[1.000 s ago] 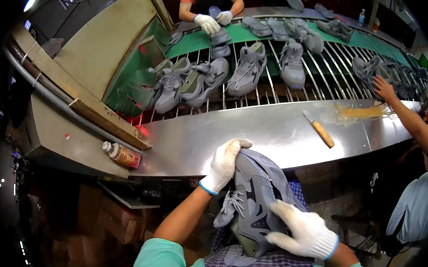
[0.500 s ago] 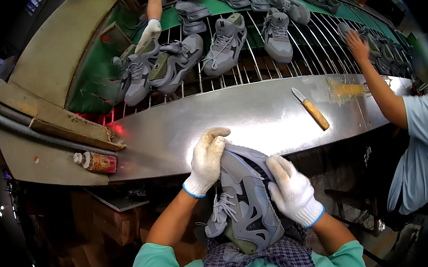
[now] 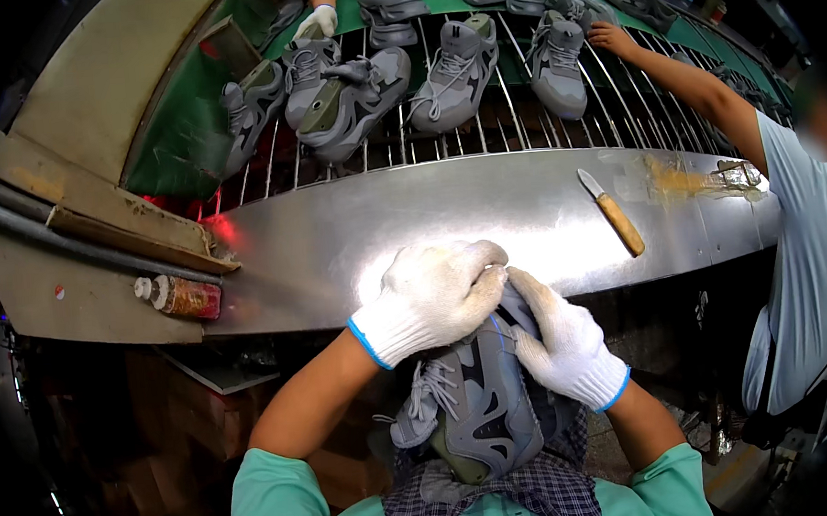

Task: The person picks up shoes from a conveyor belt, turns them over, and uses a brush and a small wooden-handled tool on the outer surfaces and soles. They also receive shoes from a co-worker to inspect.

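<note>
A grey sneaker (image 3: 486, 406) with dark inserts and pale laces rests in my lap, heel end toward me and toe pointing away. My left hand (image 3: 430, 295), in a white knit glove, wraps over the toe with its fingers closed. My right hand (image 3: 563, 343), gloved alike, grips the right side near the toe, where the grey sole (image 3: 518, 308) lies against the upper. Both sets of fingertips meet at the toe and hide it. Olive-green material (image 3: 461, 461) shows at the heel end.
A metal ledge (image 3: 335, 235) bears a wooden-handled knife (image 3: 614, 215) and, at left, a bottle (image 3: 181, 295) on its side. Beyond are rods (image 3: 481, 129) carrying several grey sneakers (image 3: 355, 104). A co-worker's bare hand (image 3: 614, 41) reaches in from the right; another person's gloved hand (image 3: 318, 20) touches a shoe.
My left hand has moved right over the toe, meeting my right hand. The right co-worker's hand has reached leftward. At far left, the sneakers have shifted, and the other person's gloved hand has moved.
</note>
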{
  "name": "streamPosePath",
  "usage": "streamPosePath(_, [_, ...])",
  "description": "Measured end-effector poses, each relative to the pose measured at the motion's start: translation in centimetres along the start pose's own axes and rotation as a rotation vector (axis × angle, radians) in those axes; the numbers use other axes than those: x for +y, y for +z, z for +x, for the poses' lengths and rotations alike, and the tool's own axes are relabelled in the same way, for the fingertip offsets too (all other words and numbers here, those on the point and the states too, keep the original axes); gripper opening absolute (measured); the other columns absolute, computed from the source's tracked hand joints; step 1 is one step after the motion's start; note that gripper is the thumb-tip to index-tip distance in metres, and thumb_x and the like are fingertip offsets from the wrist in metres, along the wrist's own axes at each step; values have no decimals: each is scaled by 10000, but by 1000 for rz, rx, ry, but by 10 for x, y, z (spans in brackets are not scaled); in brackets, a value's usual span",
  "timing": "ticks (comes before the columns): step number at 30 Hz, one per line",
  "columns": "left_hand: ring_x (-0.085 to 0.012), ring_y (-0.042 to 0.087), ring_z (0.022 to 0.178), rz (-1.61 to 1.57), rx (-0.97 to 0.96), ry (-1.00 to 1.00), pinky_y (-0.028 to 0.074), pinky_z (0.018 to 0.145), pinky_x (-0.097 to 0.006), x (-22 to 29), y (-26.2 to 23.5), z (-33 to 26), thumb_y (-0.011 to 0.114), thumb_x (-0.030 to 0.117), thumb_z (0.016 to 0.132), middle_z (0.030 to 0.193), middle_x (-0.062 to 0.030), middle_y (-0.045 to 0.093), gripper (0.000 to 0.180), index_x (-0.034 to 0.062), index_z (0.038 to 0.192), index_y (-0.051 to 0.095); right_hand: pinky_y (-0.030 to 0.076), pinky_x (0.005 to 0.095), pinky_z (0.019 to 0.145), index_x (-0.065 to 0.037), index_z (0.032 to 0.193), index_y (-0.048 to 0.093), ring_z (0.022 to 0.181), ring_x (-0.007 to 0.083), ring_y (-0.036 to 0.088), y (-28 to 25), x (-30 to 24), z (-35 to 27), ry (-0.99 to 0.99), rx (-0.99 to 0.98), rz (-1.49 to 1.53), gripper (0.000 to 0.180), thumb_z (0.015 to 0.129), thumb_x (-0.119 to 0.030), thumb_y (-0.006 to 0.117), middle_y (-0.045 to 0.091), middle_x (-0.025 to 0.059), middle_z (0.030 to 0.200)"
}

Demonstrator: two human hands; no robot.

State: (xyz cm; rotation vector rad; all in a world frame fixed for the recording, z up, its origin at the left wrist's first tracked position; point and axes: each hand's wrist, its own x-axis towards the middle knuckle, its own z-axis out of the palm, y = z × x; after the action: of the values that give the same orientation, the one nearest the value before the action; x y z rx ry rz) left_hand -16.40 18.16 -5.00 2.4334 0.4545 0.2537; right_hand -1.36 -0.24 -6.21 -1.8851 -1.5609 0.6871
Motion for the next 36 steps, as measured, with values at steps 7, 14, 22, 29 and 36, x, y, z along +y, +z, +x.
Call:
streamPosePath(7, [-382,756,907,-5,62,-29,598,836,-474,10,0,6,584,223,1002,947,-188,770,321,58,1247,709,515,428,1108,-39,1605,445,1258,369,683,28,67,36,204,33,575,721,897,-142,533,654,285,1417])
streamPosePath(14, [-403,757,894,82,19,-175,598,806,-490,13,0,12,557,284,1025,955,-219,769,355,37,1227,711,635,498,774,14,1513,428,819,445,760,-4,-5,10,-31,90,120,677,872,-97,616,737,292,970])
streamPosePath(22, [-387,765,879,57,36,-183,602,801,-470,12,2,15,554,307,1041,908,-198,775,383,27,1252,711,652,442,831,38,1500,462,908,383,782,-13,-25,-2,-58,25,-45,750,809,-105,716,734,270,1087])
streamPosePath(29, [-340,776,856,-58,192,-80,608,797,-443,5,7,11,566,332,1050,920,-183,779,407,7,1249,709,644,449,810,47,1490,469,887,414,769,-12,-19,-7,-45,83,-23,744,828,-161,738,721,290,1083])
streamPosePath(36, [-281,700,1064,-1494,575,-586,595,968,-422,-44,54,-16,429,483,1122,1223,-231,696,624,-59,1382,597,638,442,826,72,1534,402,918,423,773,-16,-30,-4,36,12,19,835,847,-214,781,711,339,1106])
